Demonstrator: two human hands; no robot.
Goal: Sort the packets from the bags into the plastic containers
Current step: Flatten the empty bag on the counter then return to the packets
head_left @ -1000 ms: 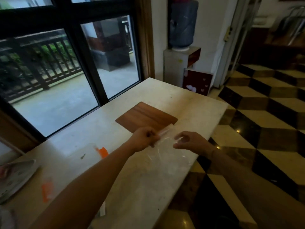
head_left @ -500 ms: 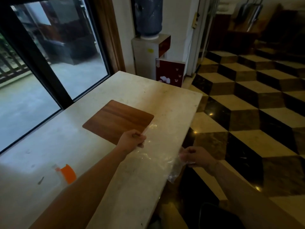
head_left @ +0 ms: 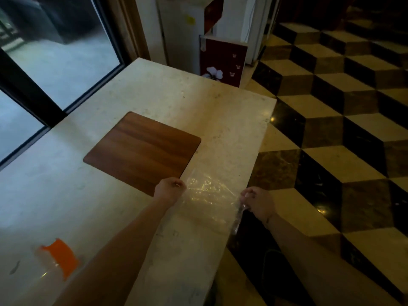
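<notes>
A clear plastic bag (head_left: 209,195) lies stretched flat on the pale stone table (head_left: 154,96) near its right edge. My left hand (head_left: 169,189) pinches the bag's left side, close to the corner of a brown wooden board (head_left: 142,149). My right hand (head_left: 257,202) grips the bag's right side just past the table edge, where the plastic bunches and hangs down. A clear plastic container with an orange tab (head_left: 60,257) sits at the near left, blurred. No packets are visible.
A large window (head_left: 55,62) runs along the table's left side. Beyond the far end stand a white water-dispenser cabinet (head_left: 181,29) and a dark red panel with a flower print (head_left: 221,60). To the right is a checkered floor (head_left: 342,129).
The bag has gone from held up between my hands to spread flat on the table. My right hand has come back up level with the table edge. The view has tilted down and right.
</notes>
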